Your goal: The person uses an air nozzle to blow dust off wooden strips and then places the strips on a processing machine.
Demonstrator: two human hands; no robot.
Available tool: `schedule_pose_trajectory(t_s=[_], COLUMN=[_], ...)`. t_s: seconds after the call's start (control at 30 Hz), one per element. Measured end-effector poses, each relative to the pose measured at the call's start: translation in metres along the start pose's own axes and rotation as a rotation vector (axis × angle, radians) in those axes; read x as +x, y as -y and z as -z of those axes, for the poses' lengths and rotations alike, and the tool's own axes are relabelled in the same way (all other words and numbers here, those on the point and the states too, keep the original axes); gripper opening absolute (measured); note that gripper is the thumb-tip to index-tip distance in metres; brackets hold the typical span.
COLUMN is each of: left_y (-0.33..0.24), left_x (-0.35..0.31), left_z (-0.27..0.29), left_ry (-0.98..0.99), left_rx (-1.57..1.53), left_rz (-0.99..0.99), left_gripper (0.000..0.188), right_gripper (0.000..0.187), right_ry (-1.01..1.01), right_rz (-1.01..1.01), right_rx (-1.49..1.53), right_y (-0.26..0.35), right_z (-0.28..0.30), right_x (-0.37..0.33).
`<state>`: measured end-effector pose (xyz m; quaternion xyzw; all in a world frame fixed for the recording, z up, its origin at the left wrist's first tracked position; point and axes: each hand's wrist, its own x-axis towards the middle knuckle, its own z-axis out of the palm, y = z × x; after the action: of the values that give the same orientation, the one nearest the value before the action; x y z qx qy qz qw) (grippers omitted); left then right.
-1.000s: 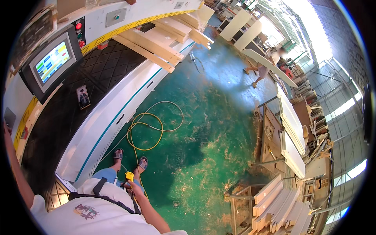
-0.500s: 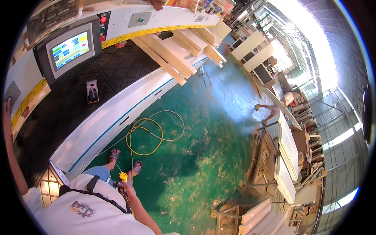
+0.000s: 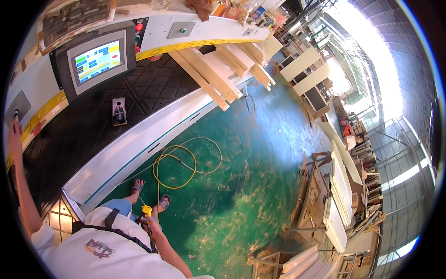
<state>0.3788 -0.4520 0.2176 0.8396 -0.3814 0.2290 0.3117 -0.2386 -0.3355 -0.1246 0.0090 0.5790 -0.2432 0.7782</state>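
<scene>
At the far left, my left hand (image 3: 15,130) reaches to a small black push button (image 3: 16,113) on a metal plate of the white machine. A finger is stretched up at the button; the others are hard to make out. My right hand (image 3: 149,224), low in front of my body, is closed around a yellow air blow gun (image 3: 147,210). A yellow hose (image 3: 179,188) runs up toward it from loose coils on the green floor. Between the machine's beam and front edge, a phone (image 3: 119,111) lies on the dark quilted surface.
A touchscreen (image 3: 98,61) and red buttons (image 3: 139,27) sit on the beam. Pale wooden boards (image 3: 204,76) jut past the machine's front edge. At right, a person (image 3: 349,142) stands behind a bench with stacked white panels (image 3: 335,225). Sawdust dusts the floor.
My view has shifted, so the machine sits further right and more of my left hand shows at the button. The person at right and the panel by them have moved. My right hand keeps the blow gun.
</scene>
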Motion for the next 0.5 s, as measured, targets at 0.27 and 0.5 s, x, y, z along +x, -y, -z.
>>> schedule_pose_trajectory(t_s=[0.27, 0.5], left_y=[-0.139, -0.198], left_x=[-0.237, -0.38], left_z=[-0.094, -0.131], left_ry=[1.073, 1.632], left_rx=[-0.672, -0.678], left_rz=[-0.138, -0.439], left_gripper=[0.005, 0.035], right_gripper=[0.033, 0.031], right_ry=[-0.022, -0.154], right_rz=[0.053, 0.078], right_rx=[0.119, 0.128], right_y=[-0.015, -0.001], right_z=[0.016, -0.003], right_x=[0.01, -0.018])
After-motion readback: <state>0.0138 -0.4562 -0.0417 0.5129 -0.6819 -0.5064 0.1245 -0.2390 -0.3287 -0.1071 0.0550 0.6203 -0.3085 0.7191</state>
